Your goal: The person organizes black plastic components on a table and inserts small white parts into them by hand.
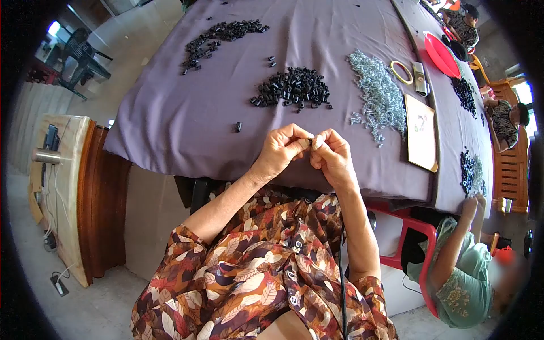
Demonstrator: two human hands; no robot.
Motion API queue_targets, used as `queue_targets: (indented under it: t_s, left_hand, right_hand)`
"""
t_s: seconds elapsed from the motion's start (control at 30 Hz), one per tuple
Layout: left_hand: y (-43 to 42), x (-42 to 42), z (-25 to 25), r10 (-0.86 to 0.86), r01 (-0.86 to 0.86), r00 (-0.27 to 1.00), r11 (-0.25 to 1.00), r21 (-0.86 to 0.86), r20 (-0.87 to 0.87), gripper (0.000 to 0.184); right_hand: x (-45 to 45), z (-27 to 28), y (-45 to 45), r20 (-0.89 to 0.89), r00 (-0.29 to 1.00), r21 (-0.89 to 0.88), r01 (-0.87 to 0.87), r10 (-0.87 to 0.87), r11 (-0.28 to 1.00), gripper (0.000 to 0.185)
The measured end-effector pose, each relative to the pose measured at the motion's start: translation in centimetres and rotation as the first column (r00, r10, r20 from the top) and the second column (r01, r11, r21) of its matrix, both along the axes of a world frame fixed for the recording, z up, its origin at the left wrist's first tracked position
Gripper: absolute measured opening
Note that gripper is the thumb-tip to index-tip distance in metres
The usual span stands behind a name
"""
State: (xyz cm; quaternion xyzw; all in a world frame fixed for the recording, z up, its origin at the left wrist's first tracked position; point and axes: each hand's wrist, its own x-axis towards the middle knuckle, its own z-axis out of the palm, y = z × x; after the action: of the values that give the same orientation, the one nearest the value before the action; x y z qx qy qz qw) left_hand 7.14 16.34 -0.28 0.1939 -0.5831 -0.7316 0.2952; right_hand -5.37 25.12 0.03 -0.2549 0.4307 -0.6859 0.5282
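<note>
My left hand and my right hand meet over the near edge of the cloth-covered table, fingertips pinched together. Between them is a small black part, mostly hidden by the fingers. Just beyond my hands lies a pile of small black cylindrical pieces. One loose black piece rests to the left of my left hand. Farther right spreads a heap of small clear, shiny pieces, too small to name.
Another black pile lies at the far left. To the right are a tape roll, a cardboard sheet and a red tray. A co-worker in green sits at right, hands by another pile. A wooden cabinet stands left.
</note>
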Motion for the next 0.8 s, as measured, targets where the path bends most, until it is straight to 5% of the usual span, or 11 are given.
queue_targets:
  t_s: [0.3, 0.5, 0.8]
  left_hand:
    - [0.38, -0.25, -0.1, 0.1, -0.096, 0.995, 0.975, -0.203, 0.008, 0.002]
    - [-0.02, -0.21, -0.28, -0.027, 0.046, 0.996, 0.968, 0.245, -0.079, 0.005]
    - [-0.29, 0.11, -0.65, -0.042, 0.042, 0.999, 0.998, 0.054, -0.001, 0.004]
  right_hand:
    - [0.11, -0.4, -0.08, -0.074, 0.996, -0.022, 0.04, -0.041, 0.999, 0.013]
    - [-0.04, 0.2, -0.12, 0.036, 0.999, -0.003, 0.017, -0.017, 1.0, 0.013]
    - [-0.02, -0.17, 0.01, -0.048, 0.999, 0.006, 0.017, -0.017, 1.0, 0.014]
